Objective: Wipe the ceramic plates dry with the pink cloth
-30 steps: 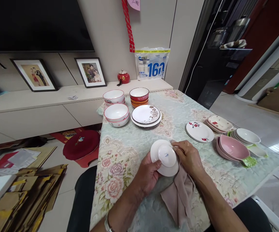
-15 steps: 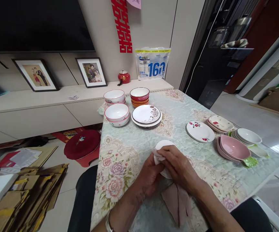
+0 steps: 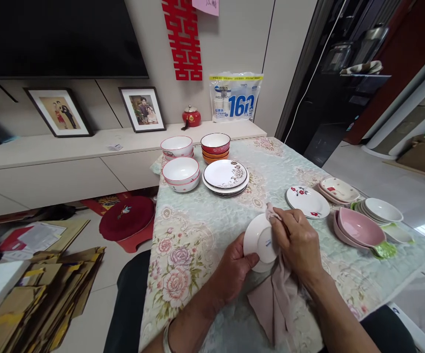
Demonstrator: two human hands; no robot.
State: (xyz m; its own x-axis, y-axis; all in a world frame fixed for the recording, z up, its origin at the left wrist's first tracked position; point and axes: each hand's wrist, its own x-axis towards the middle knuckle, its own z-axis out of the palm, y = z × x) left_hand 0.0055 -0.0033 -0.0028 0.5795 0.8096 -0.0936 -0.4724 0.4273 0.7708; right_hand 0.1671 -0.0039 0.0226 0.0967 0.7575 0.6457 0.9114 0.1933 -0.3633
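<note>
Above the pale floral cloth-covered table, our left hand grips a small round white ceramic plate, our right hand holding a dusty-pink fabric rag against its rim — wiping seemingly unfinished, how many others are done unclear.

The saucer sits between your left hand and right hand, above the table. Ahead of you, the plate stack stands right of the front bowls (rear bowls stand behind), while the flat plates and handled bowls lie to your right.
</note>
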